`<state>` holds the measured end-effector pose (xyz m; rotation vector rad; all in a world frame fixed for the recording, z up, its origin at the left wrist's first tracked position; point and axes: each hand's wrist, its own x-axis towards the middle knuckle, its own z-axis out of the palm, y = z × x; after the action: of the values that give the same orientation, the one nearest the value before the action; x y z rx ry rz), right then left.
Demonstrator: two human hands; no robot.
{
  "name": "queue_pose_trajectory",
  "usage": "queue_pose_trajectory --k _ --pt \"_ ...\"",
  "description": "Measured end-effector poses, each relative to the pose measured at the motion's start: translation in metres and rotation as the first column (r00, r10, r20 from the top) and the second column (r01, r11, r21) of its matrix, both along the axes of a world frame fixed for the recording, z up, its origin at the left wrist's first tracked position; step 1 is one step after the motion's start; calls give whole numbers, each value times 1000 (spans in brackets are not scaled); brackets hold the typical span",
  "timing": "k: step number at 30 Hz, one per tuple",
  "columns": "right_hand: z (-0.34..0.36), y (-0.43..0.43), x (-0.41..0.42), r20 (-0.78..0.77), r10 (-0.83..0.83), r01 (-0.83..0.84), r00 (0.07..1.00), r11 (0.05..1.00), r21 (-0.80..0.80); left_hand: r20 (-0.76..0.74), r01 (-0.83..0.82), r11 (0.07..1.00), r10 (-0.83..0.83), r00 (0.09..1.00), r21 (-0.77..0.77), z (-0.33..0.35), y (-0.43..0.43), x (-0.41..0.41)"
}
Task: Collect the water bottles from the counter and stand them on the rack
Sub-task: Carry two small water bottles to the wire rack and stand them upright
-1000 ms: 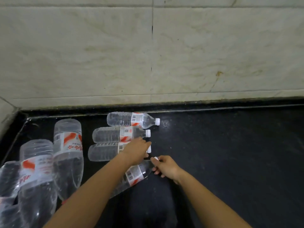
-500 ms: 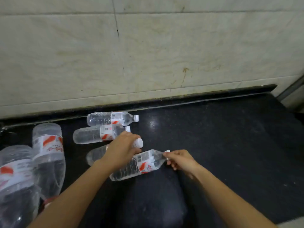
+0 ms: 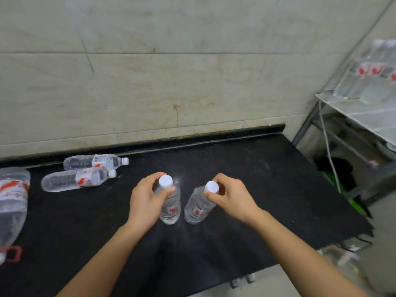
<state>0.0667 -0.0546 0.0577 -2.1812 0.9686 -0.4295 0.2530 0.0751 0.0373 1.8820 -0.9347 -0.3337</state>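
left hand (image 3: 147,202) clasps upright clear plastic water bottle (image 3: 170,205) | right hand (image 3: 232,199) pinches tilted second bottle (image 3: 198,205) at neck | over black desk (image 3: 267,189) | metal wire rack (image 3: 360,108) far right, right hand nearer

Room as you saw it: a wall (image 3: 171,82) of large pale stone tiles, streaked and stained, filled the upper frame. Below it ran a black speckled counter (image 3: 267,179), with one glare spot at its centre. At the right edge you had a grey metal shelving frame (image 3: 308,123), a white cable (image 3: 327,146) hanging down it, and pale floor (image 3: 267,284) at the bottom.
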Motion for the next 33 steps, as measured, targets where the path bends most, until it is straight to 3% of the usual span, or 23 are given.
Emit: queue_pose_trajectory --k 8,19,25,33 --pt "42 -50 -179 49 -215 220 975 962 -163 -145 135 984 -152 978 -121 29 -68 -163" --pt "102 -135 -310 246 -392 441 887 876 -195 -105 311 915 -346 932 -257 90 -187 -285" --pt "146 -226 -345 345 -361 454 866 857 -243 -140 281 868 -365 921 -409 130 -281 -319" --pt "218 -370 -366 377 -267 382 887 882 -274 -148 260 825 -378 914 -503 181 -433 -334"
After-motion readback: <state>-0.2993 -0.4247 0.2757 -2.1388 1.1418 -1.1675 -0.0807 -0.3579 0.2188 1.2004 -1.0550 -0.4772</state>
